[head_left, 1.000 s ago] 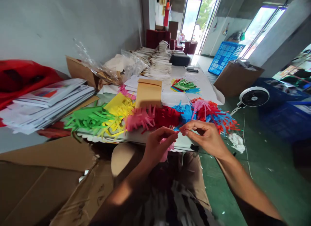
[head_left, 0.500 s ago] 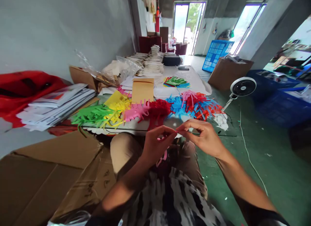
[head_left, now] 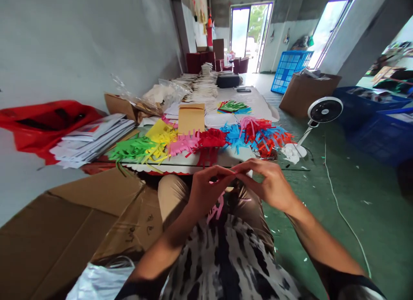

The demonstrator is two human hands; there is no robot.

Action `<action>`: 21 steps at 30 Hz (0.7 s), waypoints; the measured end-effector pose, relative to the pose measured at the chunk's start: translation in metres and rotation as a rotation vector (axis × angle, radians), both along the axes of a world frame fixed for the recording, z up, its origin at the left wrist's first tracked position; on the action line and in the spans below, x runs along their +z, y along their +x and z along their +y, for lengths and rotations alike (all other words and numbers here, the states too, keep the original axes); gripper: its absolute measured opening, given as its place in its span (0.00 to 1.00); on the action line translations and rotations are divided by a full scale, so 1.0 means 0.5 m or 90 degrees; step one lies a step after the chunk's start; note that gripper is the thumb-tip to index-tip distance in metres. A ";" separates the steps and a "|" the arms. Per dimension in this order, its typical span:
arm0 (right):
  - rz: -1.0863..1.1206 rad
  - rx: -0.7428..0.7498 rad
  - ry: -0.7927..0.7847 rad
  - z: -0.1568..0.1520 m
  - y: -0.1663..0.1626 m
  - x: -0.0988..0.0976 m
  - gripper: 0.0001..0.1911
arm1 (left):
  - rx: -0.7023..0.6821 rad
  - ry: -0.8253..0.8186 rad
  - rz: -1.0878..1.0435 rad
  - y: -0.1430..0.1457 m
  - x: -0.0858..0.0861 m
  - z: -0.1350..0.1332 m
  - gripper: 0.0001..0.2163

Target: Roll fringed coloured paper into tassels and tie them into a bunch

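My left hand (head_left: 209, 186) and my right hand (head_left: 266, 181) meet fingertip to fingertip above my lap, both pinched closed. Pink fringed paper (head_left: 217, 208) hangs below my left hand, its upper part hidden behind the fingers. What sits between the right fingertips is too small to make out. Just beyond, along the table's near edge, lie fringed paper bunches: green (head_left: 130, 149), yellow (head_left: 161, 138), pink (head_left: 184, 143), red (head_left: 213, 138) and blue (head_left: 237, 138). A mixed red, pink and blue heap (head_left: 266, 134) lies at the right end.
A tan envelope (head_left: 191, 117) and a white tray (head_left: 221, 120) lie behind the fringes. Stacked papers (head_left: 92, 138) and a red bag (head_left: 48, 123) are at left. An open cardboard box (head_left: 80, 214) stands beside my left leg. A fan (head_left: 324, 109) stands right, its cord (head_left: 342, 224) across the floor.
The view has shifted slightly, so the table things appear a little further right on the left side. My hands stay together at the fingertips, with the pink paper still hanging below.
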State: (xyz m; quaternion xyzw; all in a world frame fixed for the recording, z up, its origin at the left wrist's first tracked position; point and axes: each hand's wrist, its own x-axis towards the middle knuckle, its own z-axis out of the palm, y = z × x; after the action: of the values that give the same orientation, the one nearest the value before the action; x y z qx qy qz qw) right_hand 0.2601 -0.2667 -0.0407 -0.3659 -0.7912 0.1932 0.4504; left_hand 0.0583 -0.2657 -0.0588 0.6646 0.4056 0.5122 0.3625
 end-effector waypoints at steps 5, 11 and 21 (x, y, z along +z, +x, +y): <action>0.013 0.017 -0.102 0.001 -0.002 0.001 0.05 | -0.002 -0.017 -0.018 -0.015 -0.001 -0.008 0.07; 0.051 0.083 -0.206 -0.002 -0.004 -0.009 0.09 | -0.025 -0.041 -0.086 -0.021 -0.026 -0.004 0.12; 0.091 -0.036 -0.195 -0.003 -0.036 -0.042 0.13 | -0.182 -0.203 -0.226 -0.040 -0.069 0.032 0.14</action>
State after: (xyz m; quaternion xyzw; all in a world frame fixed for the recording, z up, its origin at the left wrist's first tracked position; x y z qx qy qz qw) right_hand 0.2420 -0.2681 -0.0617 -0.4380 -0.7078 0.3242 0.4496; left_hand 0.0385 -0.2496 -0.0931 0.5495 0.3132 0.4939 0.5967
